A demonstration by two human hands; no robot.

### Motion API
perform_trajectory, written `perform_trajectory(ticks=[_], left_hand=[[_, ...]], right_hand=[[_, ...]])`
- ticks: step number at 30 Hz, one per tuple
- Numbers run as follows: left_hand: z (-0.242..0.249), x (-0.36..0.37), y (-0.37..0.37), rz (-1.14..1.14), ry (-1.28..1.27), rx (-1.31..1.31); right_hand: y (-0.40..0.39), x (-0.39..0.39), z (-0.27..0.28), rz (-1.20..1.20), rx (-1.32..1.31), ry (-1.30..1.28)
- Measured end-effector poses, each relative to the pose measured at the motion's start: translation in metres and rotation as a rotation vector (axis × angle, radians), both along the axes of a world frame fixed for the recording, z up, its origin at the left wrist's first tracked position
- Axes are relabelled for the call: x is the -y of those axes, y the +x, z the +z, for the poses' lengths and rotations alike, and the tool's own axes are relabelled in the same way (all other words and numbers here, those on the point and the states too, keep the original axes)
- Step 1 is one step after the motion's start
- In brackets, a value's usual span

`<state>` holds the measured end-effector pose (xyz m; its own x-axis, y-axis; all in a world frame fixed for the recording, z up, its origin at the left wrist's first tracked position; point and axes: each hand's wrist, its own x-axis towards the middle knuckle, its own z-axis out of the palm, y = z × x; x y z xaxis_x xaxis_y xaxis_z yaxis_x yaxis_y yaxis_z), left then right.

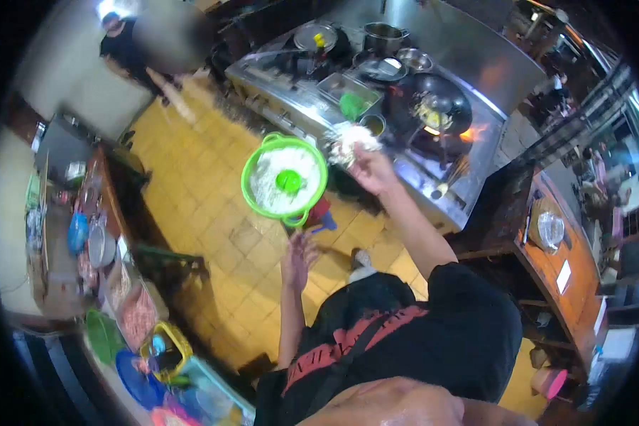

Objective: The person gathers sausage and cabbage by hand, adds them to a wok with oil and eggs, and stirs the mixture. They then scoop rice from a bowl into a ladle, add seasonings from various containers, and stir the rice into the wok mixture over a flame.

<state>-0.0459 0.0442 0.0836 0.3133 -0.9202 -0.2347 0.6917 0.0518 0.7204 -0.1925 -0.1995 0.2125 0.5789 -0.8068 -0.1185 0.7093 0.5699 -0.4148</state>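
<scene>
A bright green round basin with side handles (249,177) sits in front of me, filled with white rice-like food (270,167). A small green cup or scoop (288,181) rests in the middle of it. My left hand (301,259) is just below the near handle, fingers apart, seemingly not touching it. To the right of the basin, by the stove's front edge, my right hand (369,169) has its fingers closed on a white, uneven item (349,140); blur hides its kind.
A wok (433,106) with food and flames stands on the metal stove (479,160), near pots (385,39) and a green item (351,106). A person (124,50) is far left. Food trays (138,316) lie left; a wooden cabinet (575,284) stands right.
</scene>
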Motion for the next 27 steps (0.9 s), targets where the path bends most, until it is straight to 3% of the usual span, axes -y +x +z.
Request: perform_trajectory(ticks=[1,2,4,5,6,7,10,13,14,15,16,19,21,22,24,27], left_hand=[[-0.002,0.022,-0.013,-0.047,0.088,0.036],[-0.005,0.031,-0.023,-0.095,0.191,0.071],[-0.016,0.059,-0.030,-0.135,0.247,0.077],[-0.022,0.067,-0.035,-0.141,0.303,0.066],[-0.026,0.072,-0.038,-0.155,0.311,0.069],[-0.029,0.078,-0.037,-0.148,0.359,0.106],[-0.044,0.083,-0.022,-0.136,0.455,0.154],[-0.076,0.080,0.004,-0.068,0.548,0.061],[-0.082,0.082,0.012,-0.024,0.628,0.090],[-0.089,0.085,0.021,0.019,0.705,0.119],[-0.094,0.091,0.031,0.056,0.720,0.137],[-0.115,0.118,0.062,0.154,0.775,0.119],[-0.135,0.132,0.088,0.204,0.755,0.307],[-0.139,0.139,0.099,0.187,0.756,0.311],[-0.143,0.157,0.115,0.203,0.749,0.442],[-0.143,0.187,0.132,0.205,0.734,0.470]], right_hand=[[-0.021,0.025,0.042,-0.226,-0.157,0.059],[-0.051,0.105,-0.008,-0.186,0.069,0.043],[-0.100,0.192,-0.009,-0.226,-0.026,-0.160],[-0.127,0.233,-0.020,-0.301,-0.233,-0.135],[-0.149,0.235,-0.009,-0.444,-0.518,-0.278],[-0.177,0.263,-0.037,-0.449,-0.945,-0.360],[-0.242,0.293,-0.100,-0.182,-1.785,-0.662],[-0.271,0.256,-0.191,-0.169,-1.976,-0.632],[-0.277,0.249,-0.197,0.157,-1.749,-0.198],[-0.265,0.215,-0.163,-0.034,-1.232,0.181],[-0.266,0.201,-0.152,-0.111,-0.831,0.243],[-0.289,0.222,-0.170,-0.178,-0.793,0.069],[-0.302,0.229,-0.161,-0.216,-1.869,-0.501],[-0.302,0.219,-0.134,-0.222,-1.877,-0.483],[-0.290,0.193,-0.031,-0.062,-2.296,-0.769],[-0.280,0.178,0.015,0.092,-2.324,-0.790]])
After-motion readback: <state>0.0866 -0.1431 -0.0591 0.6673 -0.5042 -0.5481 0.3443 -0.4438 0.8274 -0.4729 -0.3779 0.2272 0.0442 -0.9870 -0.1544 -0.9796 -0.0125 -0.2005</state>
